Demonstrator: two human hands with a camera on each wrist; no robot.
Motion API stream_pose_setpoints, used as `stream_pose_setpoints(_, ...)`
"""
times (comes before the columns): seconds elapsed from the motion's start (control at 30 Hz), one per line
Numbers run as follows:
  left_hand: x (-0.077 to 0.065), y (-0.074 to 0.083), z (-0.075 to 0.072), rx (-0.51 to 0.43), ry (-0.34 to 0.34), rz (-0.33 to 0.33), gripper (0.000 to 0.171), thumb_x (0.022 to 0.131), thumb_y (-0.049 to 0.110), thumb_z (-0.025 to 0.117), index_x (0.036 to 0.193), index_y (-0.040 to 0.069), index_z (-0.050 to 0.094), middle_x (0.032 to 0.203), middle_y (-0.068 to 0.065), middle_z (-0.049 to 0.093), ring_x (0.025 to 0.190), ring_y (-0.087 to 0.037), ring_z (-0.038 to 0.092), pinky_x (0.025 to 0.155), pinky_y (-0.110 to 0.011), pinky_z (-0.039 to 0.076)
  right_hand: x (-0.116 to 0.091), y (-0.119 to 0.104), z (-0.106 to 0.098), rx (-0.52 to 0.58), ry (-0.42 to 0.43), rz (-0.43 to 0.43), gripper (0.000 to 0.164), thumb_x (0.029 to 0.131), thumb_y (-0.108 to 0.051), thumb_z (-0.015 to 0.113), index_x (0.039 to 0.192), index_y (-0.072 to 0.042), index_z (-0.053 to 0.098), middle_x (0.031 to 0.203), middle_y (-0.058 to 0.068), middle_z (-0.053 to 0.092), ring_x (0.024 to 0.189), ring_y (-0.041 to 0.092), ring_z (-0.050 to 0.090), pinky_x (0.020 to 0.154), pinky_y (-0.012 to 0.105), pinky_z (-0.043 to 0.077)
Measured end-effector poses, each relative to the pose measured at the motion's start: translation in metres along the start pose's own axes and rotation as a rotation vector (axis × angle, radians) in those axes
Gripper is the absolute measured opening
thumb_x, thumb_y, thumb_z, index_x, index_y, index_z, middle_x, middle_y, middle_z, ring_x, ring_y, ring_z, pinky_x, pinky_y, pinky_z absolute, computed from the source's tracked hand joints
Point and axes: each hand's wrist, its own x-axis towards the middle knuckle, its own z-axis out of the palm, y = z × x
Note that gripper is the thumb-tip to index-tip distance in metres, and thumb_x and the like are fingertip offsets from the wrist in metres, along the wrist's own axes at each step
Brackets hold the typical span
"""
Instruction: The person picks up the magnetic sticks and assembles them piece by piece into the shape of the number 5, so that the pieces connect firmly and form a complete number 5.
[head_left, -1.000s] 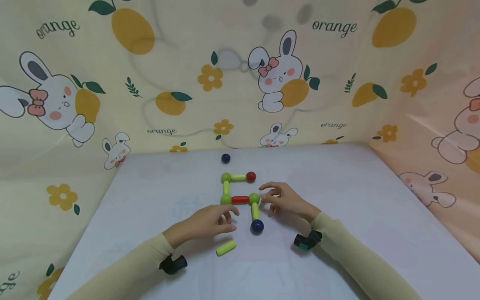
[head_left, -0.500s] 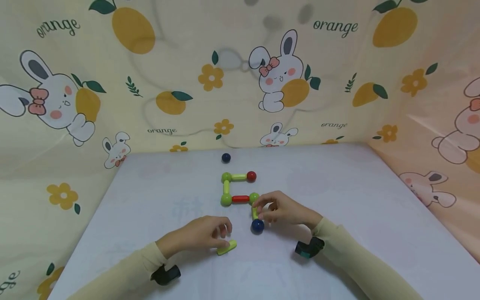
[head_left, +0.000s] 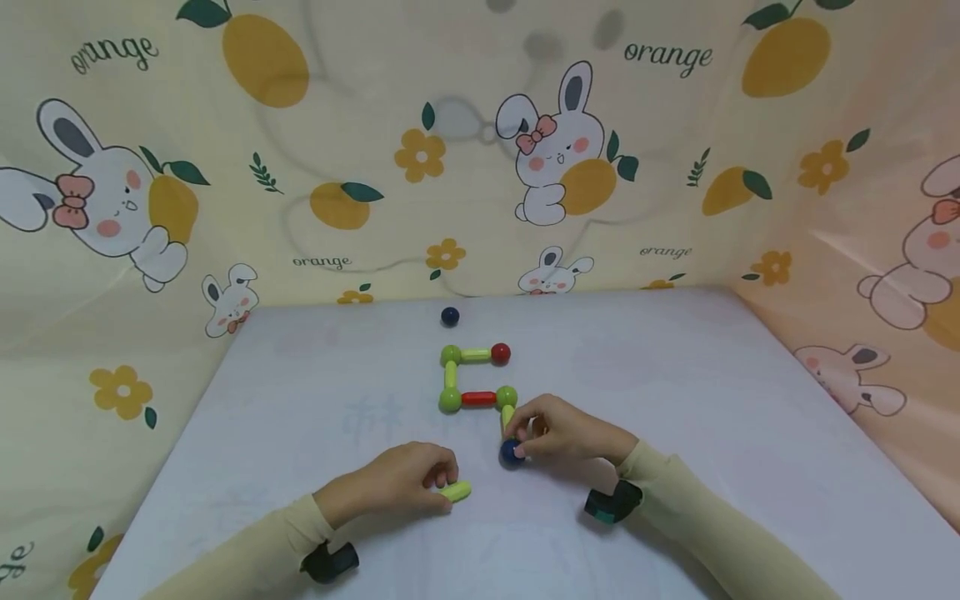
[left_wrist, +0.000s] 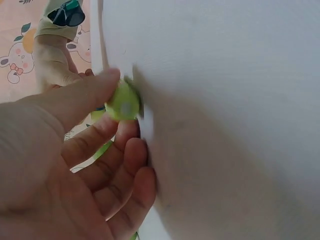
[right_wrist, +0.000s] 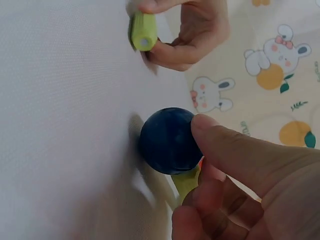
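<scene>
My left hand [head_left: 393, 479] pinches a short light-green rod [head_left: 457, 491] between thumb and fingers, low over the white table. In the left wrist view the rod's end [left_wrist: 124, 104] points toward the camera. My right hand [head_left: 573, 429] grips a dark blue ball [head_left: 512, 453], thumb on its near side, the other fingers curled behind. A second green rod [head_left: 507, 415] joins this ball to a green ball [head_left: 507, 397]. From there a red rod [head_left: 478, 399] runs left to another green ball [head_left: 450, 400], part of a flat zigzag of balls and rods.
The zigzag continues back through a green rod and a green ball [head_left: 451, 355] to a red ball [head_left: 500, 354]. Behind it lies a loose dark blue ball [head_left: 450, 317], near the table's [head_left: 637, 333] back edge. A rabbit-and-orange printed cloth [head_left: 465, 208] hangs behind and at the sides.
My left hand has come down toward the front and taken hold of the loose green rod. My right hand has moved nearer, from beside the green ball along the rod to the blue ball.
</scene>
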Motion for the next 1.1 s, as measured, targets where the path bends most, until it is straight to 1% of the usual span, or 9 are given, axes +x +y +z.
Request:
stream_pose_setpoints(0.2, 0.002, -0.004, 0.0, 0.017, 0.035, 0.017, 0.011, 0.087, 0.017, 0.076, 0.092, 0.018, 0.066, 0.078, 0.009, 0.056, 0.072, -0.004, 0.049, 0.065, -0.021, 0.042, 0.002, 0.002, -0.001, -0.012, -0.004, -0.004, 0.012, 0.088, -0.013, 0.078, 0.1, -0.013, 0.077, 0.079, -0.004, 0.06, 0.072, 0.009, 0.055, 0.066, 0.021, 0.047)
stream_pose_setpoints(0.37, 0.011, -0.006, -0.002, 0.047, 0.086, 0.025, 0.009, 0.09, 0.018, 0.073, 0.095, 0.019, 0.066, 0.081, 0.009, 0.057, 0.074, -0.006, 0.051, 0.066, -0.023, 0.044, 0.003, 0.002, -0.004, -0.01, 0.002, 0.002, 0.012, 0.088, -0.011, 0.078, 0.1, -0.013, 0.077, 0.08, -0.003, 0.062, 0.072, 0.009, 0.056, 0.066, 0.021, 0.048)
stream_pose_setpoints(0.47, 0.019, -0.006, -0.003, 0.059, 0.105, 0.026, 0.008, 0.091, 0.018, 0.072, 0.097, 0.019, 0.066, 0.083, 0.008, 0.059, 0.075, -0.007, 0.052, 0.067, -0.024, 0.045, 0.003, 0.002, -0.005, -0.001, -0.003, 0.0, 0.012, 0.088, -0.01, 0.078, 0.099, -0.012, 0.077, 0.079, -0.003, 0.062, 0.072, 0.008, 0.055, 0.066, 0.021, 0.048)
stream_pose_setpoints(0.63, 0.03, -0.003, -0.004, 0.047, 0.12, 0.012, 0.008, 0.092, 0.017, 0.071, 0.099, 0.016, 0.068, 0.085, 0.006, 0.062, 0.077, -0.01, 0.054, 0.068, -0.026, 0.047, 0.002, 0.002, -0.005, 0.021, -0.014, -0.014, 0.012, 0.088, -0.009, 0.078, 0.1, -0.01, 0.076, 0.079, -0.003, 0.061, 0.072, 0.007, 0.054, 0.066, 0.02, 0.048)
stream_pose_setpoints(0.83, 0.036, 0.0, -0.004, 0.039, 0.114, -0.009, 0.008, 0.092, 0.016, 0.072, 0.099, 0.016, 0.067, 0.088, 0.005, 0.063, 0.08, -0.011, 0.055, 0.071, -0.027, 0.049, 0.002, 0.003, -0.003, 0.042, -0.023, -0.026, 0.013, 0.088, -0.009, 0.078, 0.101, -0.008, 0.076, 0.08, -0.003, 0.061, 0.074, 0.006, 0.055, 0.067, 0.02, 0.048)
stream_pose_setpoints(0.93, 0.037, 0.002, -0.004, 0.04, 0.122, 0.002, 0.008, 0.092, 0.016, 0.072, 0.099, 0.015, 0.067, 0.089, 0.004, 0.063, 0.08, -0.011, 0.055, 0.07, -0.028, 0.048, 0.001, 0.004, -0.002, 0.049, -0.021, -0.031, 0.013, 0.088, -0.008, 0.078, 0.1, -0.007, 0.075, 0.08, -0.001, 0.062, 0.073, 0.006, 0.054, 0.067, 0.02, 0.048)
stream_pose_setpoints(1.1, 0.04, 0.005, -0.003, 0.066, 0.138, 0.029, 0.01, 0.091, 0.015, 0.072, 0.1, 0.015, 0.068, 0.087, 0.005, 0.063, 0.076, -0.011, 0.054, 0.067, -0.026, 0.046, 0.0, 0.002, -0.001, 0.061, -0.02, -0.03, 0.013, 0.088, -0.008, 0.078, 0.1, -0.005, 0.075, 0.079, 0.002, 0.062, 0.072, 0.007, 0.054, 0.066, 0.019, 0.048)
